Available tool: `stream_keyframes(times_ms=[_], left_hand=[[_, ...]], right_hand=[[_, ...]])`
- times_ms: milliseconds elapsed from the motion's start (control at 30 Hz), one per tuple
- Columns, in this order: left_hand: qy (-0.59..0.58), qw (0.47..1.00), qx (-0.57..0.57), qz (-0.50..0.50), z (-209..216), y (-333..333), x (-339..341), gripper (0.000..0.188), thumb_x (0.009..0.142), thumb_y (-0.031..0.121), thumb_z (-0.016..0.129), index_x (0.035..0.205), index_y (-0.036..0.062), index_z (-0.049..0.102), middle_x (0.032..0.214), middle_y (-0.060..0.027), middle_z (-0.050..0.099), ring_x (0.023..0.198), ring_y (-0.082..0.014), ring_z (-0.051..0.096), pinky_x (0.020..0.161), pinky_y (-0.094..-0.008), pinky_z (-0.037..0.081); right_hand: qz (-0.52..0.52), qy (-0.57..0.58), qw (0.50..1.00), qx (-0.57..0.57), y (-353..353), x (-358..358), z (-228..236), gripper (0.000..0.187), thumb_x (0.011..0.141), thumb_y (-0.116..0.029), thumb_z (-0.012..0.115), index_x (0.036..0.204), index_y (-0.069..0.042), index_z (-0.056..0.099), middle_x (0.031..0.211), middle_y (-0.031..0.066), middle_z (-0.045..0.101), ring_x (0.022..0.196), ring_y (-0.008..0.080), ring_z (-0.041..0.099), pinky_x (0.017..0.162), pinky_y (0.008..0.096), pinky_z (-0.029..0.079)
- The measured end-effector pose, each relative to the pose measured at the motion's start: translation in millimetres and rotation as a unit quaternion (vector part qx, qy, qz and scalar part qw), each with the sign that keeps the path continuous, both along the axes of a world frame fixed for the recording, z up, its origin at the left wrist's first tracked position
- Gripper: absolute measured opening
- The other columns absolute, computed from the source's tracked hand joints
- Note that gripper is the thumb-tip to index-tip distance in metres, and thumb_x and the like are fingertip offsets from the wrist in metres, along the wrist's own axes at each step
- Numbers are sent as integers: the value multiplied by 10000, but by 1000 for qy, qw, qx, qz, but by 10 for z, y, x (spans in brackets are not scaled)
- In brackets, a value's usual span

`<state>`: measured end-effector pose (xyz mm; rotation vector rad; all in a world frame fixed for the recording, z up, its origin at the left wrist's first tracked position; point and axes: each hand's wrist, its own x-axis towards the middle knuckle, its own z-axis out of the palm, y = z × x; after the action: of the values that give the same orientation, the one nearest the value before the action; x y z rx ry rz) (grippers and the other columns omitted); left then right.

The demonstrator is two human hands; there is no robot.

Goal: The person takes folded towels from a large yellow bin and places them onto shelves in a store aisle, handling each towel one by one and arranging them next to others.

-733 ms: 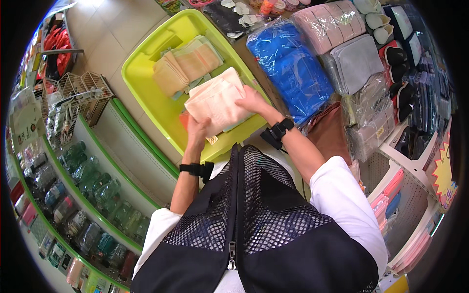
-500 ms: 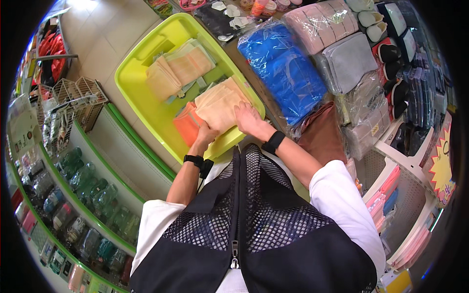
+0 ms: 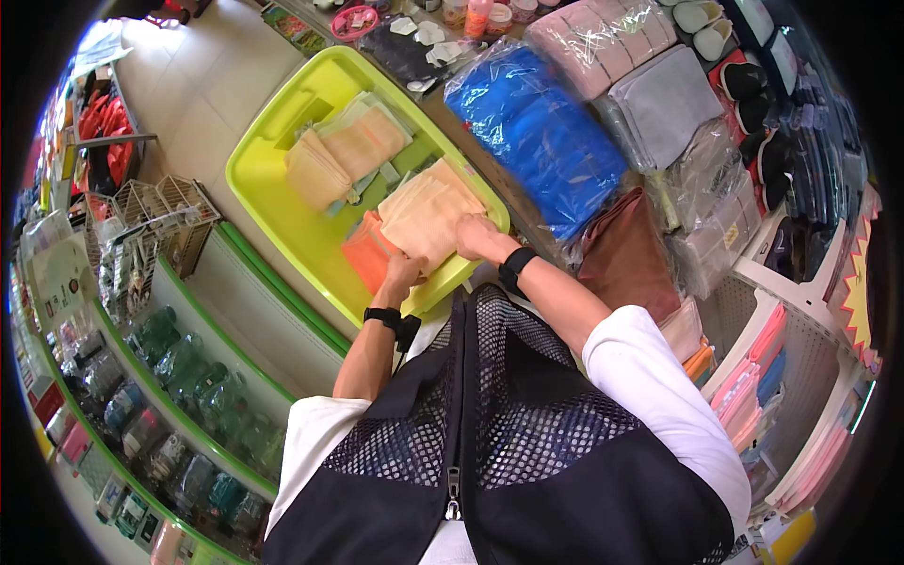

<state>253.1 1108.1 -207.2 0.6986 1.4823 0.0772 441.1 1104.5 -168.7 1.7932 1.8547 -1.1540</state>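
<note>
Pale tiles cover the shop floor (image 3: 202,104) at the far left, with green-edged shelving (image 3: 259,315) on the near left, clear and green bottles (image 3: 193,367) on its lower tiers, and a wire basket (image 3: 184,217) at its far end. In the middle sits a yellow-green plastic bin (image 3: 306,231). Inside it, a folded peach cloth (image 3: 428,207) lies in the near right part, just beside an orange cloth (image 3: 369,252) on its left; more peach folded cloths (image 3: 363,143) lie toward the far end. The left hand (image 3: 403,273) is at the peach cloth's near edge, partly curled, its thumb toward the fabric and its other fingers mostly hidden. The right hand (image 3: 480,237) is at the cloth's right side, fingers bent inward. Both appear to touch the cloth, though I cannot tell whether either grips it. To the right of the bin lie a plastic-wrapped blue bundle (image 3: 541,137), a brown cloth (image 3: 626,259) nearer, and a grey folded cloth (image 3: 664,108) farther right.
</note>
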Motion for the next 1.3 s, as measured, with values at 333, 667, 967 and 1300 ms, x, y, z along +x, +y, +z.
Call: stream_keyframes(times_ms=[333, 667, 967, 1300], left_hand=[[-59, 995, -28, -72, 234, 89, 14, 192, 792, 133, 588, 949, 50, 514, 784, -38, 522, 623, -149, 540, 544, -301, 483], [137, 928, 186, -292, 920, -230, 103, 523, 672, 225, 632, 1092, -70, 529, 1002, -213, 605, 981, -290, 578, 839, -350, 446], [125, 896, 232, -358, 1284, -400, 149, 617, 676, 351, 665, 1126, -41, 510, 970, -187, 628, 957, -254, 594, 823, -325, 453], [84, 836, 253, -480, 1147, -456, -507, 607, 702, 363, 606, 1171, -5, 495, 977, -163, 629, 966, -267, 587, 814, -339, 460]], right_hand=[[31, 85, 989, 117, -273, 205, 205, 247, 692, -207, 552, 802, 2, 622, 851, 224, 602, 826, 345, 589, 707, 407, 481], [-93, 217, 963, 128, -1002, 232, 792, 460, 732, -263, 539, 1144, -59, 524, 1080, 179, 565, 975, 308, 559, 836, 383, 449], [-196, 218, 918, 267, -1304, 404, 1107, 410, 768, -270, 531, 1110, -45, 546, 1025, 149, 607, 936, 288, 585, 821, 366, 455], [-497, 209, 813, 221, -2263, -415, 799, 327, 786, -255, 582, 1040, -50, 609, 881, 89, 656, 809, 168, 624, 724, 290, 485]])
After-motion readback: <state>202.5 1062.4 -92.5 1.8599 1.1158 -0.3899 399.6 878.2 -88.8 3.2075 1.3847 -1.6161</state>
